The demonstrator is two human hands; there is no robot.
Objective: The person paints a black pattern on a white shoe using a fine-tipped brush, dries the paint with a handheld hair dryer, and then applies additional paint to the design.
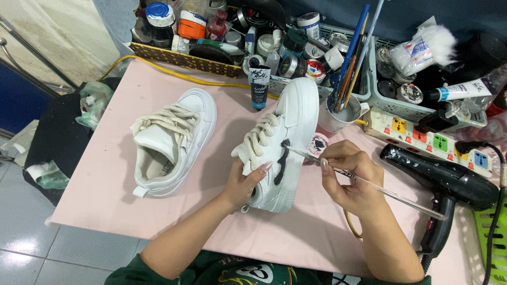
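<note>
I see a pale pink rectangular tabletop [132, 206], far edge crowded with baskets of paint jars [211, 31]. Black hair dryer [449, 182] lies at right, near a white power strip with coloured sockets [428, 134]. Second white lace-up sneaker [171, 140] sits left, untouched, no paint visible on it. White platform sneaker with cream rope laces [288, 142] stands centre, on its side panel a black painted shape [281, 161], partly done by my read; most of the panel is bare white. Left hand [245, 182] grips that sneaker at the collar, fingers curled around it. Right hand [351, 177] pinches a thin clear-handled paintbrush [369, 184], tip touching the black mark. Black paint tube [260, 87] stands upright just beyond the shoe.
</note>
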